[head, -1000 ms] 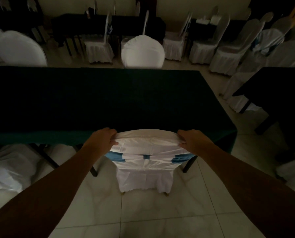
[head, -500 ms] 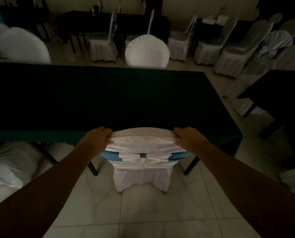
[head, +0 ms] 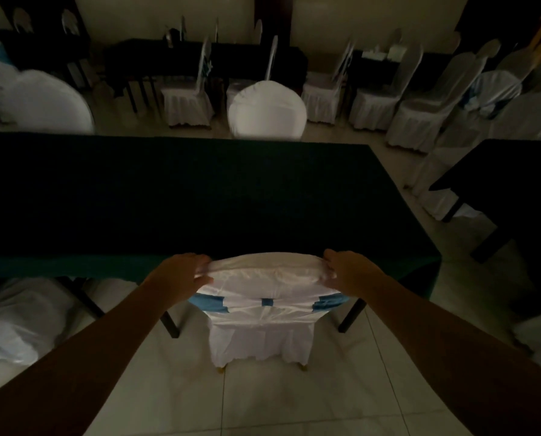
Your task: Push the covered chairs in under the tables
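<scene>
A chair in a white cover with a blue sash point(head: 264, 305) stands in front of me, its backrest top against the near edge of a long table under a dark green cloth point(head: 174, 199). Its seat is hidden beneath the table. My left hand point(head: 181, 273) holds the left top corner of the backrest. On the right top corner rests my right hand point(head: 346, 270), fingers curled over the fabric.
Another white-covered chair point(head: 20, 322) sits at the same table to my left. Across the table stand two more covered chairs point(head: 266, 110). A second dark table point(head: 508, 177) is at the right, with rows of covered chairs behind. The floor is pale tile.
The view has shifted slightly and the chair's backrest sits a little closer to the table edge. Both hands stay on the top corners.
</scene>
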Demonstrator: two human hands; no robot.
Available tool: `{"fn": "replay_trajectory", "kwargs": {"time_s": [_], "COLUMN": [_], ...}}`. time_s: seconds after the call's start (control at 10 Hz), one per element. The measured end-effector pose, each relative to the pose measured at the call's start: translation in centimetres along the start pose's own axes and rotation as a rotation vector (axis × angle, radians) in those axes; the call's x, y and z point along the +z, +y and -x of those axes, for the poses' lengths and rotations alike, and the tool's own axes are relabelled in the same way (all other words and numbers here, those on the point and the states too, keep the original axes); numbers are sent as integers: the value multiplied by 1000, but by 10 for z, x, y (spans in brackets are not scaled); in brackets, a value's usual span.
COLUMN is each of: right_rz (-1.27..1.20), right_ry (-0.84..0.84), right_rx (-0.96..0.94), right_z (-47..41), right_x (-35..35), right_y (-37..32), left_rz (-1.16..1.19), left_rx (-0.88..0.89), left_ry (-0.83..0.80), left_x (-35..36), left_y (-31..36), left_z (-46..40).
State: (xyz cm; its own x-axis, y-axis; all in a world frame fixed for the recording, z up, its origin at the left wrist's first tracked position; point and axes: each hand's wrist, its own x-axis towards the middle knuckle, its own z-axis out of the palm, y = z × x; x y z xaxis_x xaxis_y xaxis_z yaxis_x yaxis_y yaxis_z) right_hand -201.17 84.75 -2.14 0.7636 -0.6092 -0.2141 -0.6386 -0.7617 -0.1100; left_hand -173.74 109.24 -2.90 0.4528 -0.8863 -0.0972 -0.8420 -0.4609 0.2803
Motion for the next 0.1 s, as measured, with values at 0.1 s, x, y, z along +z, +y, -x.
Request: {"fn": "replay_trajectory", "kwargs": {"time_s": [0.1], "right_rz": [-58], "right_ry": [-94], "right_rx": [42], "right_z": [8], "right_x": [-12], "right_y": [-7], "left_rz": [90], "left_rx": [-42], "left_ry": [-52], "left_x": [-9], "left_y": [8], "left_z": [6]}}
